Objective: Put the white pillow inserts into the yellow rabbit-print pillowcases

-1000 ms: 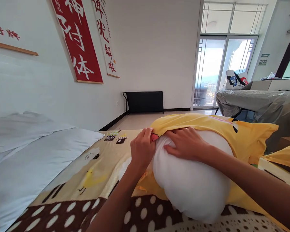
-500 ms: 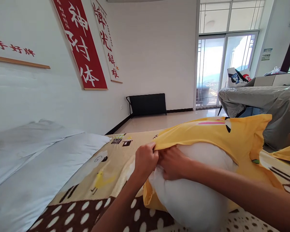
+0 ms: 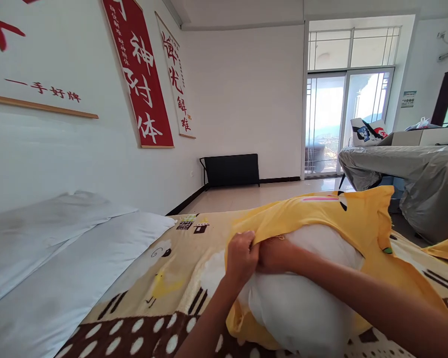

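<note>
A white pillow [image 3: 302, 303] lies partly inside a yellow pillowcase [image 3: 283, 214] printed with a cartoon face. My left hand [image 3: 242, 256] is closed on the near-left edge of the case's opening. Under that edge, my right hand [image 3: 278, 253] reaches into the case, its back against the cloth, closed around a bunched part of the pillow. The cloth hides its fingertips. The pillow's near end bulges out of the opening towards me, and the case's lower layer shows beneath it.
A patterned blanket [image 3: 164, 278] covers the bed. White pillows [image 3: 89, 253] lie at the left. More yellow cloth [image 3: 446, 248] is at the right edge. Beyond stand a folded black frame [image 3: 231, 170] by the wall and a plastic-covered table [image 3: 403, 161].
My right hand has gone further under the yellow cloth. Both hands and the pillow sit slightly more to the right and lower in view, and the camera has tilted up.
</note>
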`<state>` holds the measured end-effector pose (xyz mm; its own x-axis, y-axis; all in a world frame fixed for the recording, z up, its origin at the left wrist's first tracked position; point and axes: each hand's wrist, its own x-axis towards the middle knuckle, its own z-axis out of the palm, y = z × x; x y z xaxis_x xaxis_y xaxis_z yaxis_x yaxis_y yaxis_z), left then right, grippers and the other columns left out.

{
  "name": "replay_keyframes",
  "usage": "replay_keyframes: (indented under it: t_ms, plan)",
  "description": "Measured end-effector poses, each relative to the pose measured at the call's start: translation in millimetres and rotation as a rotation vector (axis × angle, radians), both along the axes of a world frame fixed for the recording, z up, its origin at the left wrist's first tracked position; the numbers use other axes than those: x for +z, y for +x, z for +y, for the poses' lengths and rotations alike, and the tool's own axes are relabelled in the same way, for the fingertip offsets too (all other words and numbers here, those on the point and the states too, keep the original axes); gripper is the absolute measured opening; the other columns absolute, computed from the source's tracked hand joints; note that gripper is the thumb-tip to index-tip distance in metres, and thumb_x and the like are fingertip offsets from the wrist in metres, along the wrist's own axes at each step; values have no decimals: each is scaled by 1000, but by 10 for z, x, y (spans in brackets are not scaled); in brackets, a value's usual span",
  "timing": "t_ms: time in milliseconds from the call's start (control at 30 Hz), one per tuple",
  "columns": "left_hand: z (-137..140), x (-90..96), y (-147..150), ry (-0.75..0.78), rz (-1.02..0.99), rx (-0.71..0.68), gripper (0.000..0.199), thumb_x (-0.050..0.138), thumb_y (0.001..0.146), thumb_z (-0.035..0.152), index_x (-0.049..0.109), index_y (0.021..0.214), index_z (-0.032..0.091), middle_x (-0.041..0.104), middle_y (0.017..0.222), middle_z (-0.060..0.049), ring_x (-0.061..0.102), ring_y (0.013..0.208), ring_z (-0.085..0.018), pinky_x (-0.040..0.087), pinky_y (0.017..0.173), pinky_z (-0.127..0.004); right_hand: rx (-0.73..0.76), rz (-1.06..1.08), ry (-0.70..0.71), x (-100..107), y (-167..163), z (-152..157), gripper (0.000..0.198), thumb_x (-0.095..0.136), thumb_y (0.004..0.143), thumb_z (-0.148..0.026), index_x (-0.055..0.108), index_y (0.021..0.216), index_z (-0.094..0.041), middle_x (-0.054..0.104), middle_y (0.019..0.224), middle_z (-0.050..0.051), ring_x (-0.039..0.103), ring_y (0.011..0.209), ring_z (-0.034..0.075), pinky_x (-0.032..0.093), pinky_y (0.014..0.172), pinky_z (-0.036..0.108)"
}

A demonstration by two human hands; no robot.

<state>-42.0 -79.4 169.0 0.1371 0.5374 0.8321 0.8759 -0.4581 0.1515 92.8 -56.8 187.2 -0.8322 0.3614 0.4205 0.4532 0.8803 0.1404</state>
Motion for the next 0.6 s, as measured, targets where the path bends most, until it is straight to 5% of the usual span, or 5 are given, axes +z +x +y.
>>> replay_keyframes:
  t_ms: [167,300,367,433,600]
  plan:
    - [-45,-66,-342,49,137,104,19,40,74,8,43,59,20,53,60,-3,47,62,-18,36,62,-30,-54,5,0,-170,670,-396,63,49,87,-47,32,143,-26,26,151,10,20,139,29,17,111,48]
    - [225,79,-47,-236,202,179,27,39,80,12,59,98,18,64,93,-8,56,90,-23,41,79,-33,-140,8,-40,-589,1072,-505,73,48,86,-53,17,148,-30,11,155,6,5,142,32,7,111,55]
    - [542,160,109,-437,185,193,32,38,84,17,56,111,19,64,100,-10,58,94,-24,43,80,-34,-140,-20,-103,-767,1075,-461,77,50,83,-55,15,148,-31,10,156,6,3,142,33,5,110,58]
    - [887,172,205,-557,176,188,28,41,85,23,60,104,17,67,92,-12,62,86,-26,45,75,-36,-157,-36,-166,-876,988,-362,85,56,78,-54,14,148,-31,8,156,6,1,141,35,4,109,61]
    - [1330,25,305,-629,114,156,31,37,92,30,62,99,14,68,93,-11,63,87,-20,46,76,-34,-219,-27,-245,-824,677,47,93,66,68,-49,21,147,-29,16,154,10,9,140,37,9,108,62]
